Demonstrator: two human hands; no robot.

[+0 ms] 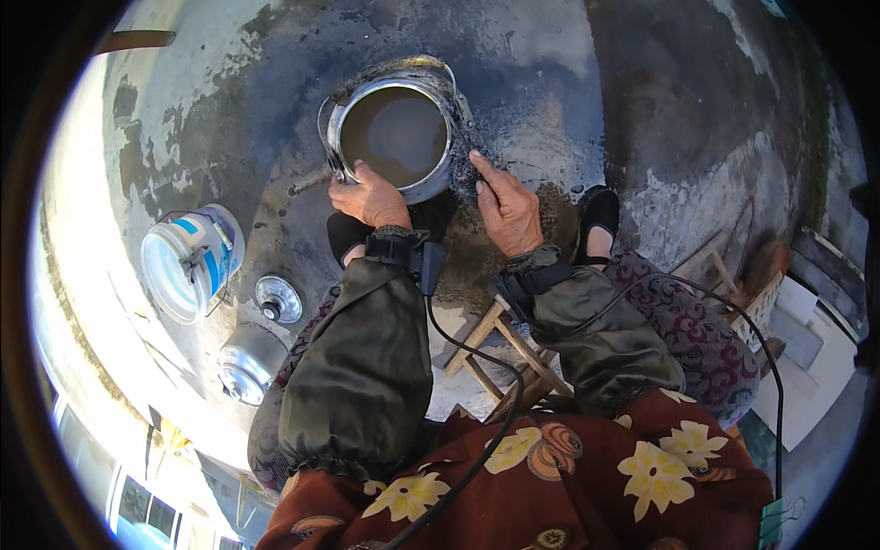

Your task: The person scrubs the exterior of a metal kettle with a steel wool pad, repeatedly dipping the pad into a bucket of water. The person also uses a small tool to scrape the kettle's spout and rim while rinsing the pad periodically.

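A round metal pot (pixel 438 188) with cloudy brownish water (pixel 392 136) in it stands on the wet ground before me. Its wire handle is folded against the far side, and dark grime coats its outer wall on the right. My left hand (pixel 371 197) grips the near-left rim, thumb over the edge. Just right of the pot is my right hand (pixel 511 213), closed, with its index finger stretched toward the grimy wall. A thin dark strip runs from that fingertip to the pot; whether it is a held tool, I cannot tell.
To the left lie a white-and-blue plastic bucket (pixel 188 261), a metal lid (pixel 278 300) and a shiny metal pot (pixel 252 360). A wooden stool (pixel 513 353) is between my legs. A pale basket (pixel 756 307) stands at right. Black cables (pixel 777 394) run along my arms.
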